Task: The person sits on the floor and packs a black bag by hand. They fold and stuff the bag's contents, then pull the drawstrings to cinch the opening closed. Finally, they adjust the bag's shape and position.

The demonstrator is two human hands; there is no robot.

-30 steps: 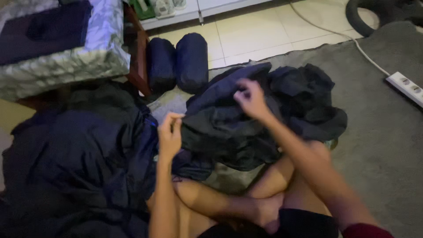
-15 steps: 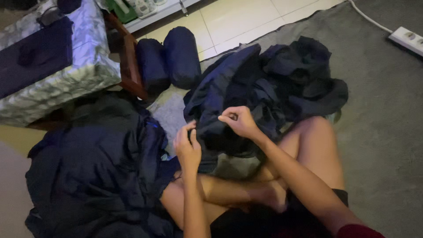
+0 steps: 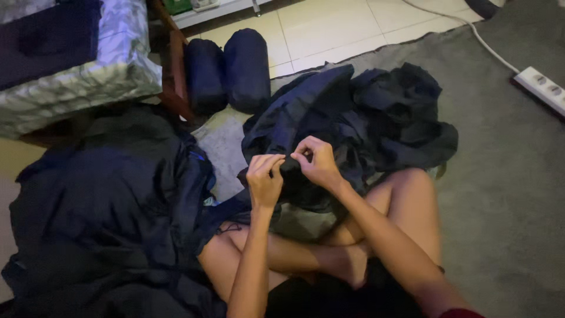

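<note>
Both grips pinched shut on one dark fold of the jacket (image 3: pixel 353 126), left hand (image 3: pixel 265 179) and right hand (image 3: pixel 318 162) nearly touching above crossed legs, jacket heaped on the grey rug (image 3: pixel 506 194) just ahead, two rolled bags (image 3: pixel 229 70) beyond.

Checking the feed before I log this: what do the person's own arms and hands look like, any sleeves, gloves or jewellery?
Both forearms are bare, with no sleeves reaching them. The left hand and right hand wear no gloves, and no rings, watch or bracelets show, though the light is dim. A dark red edge of clothing shows at the bottom of the frame by the right upper arm.
</note>
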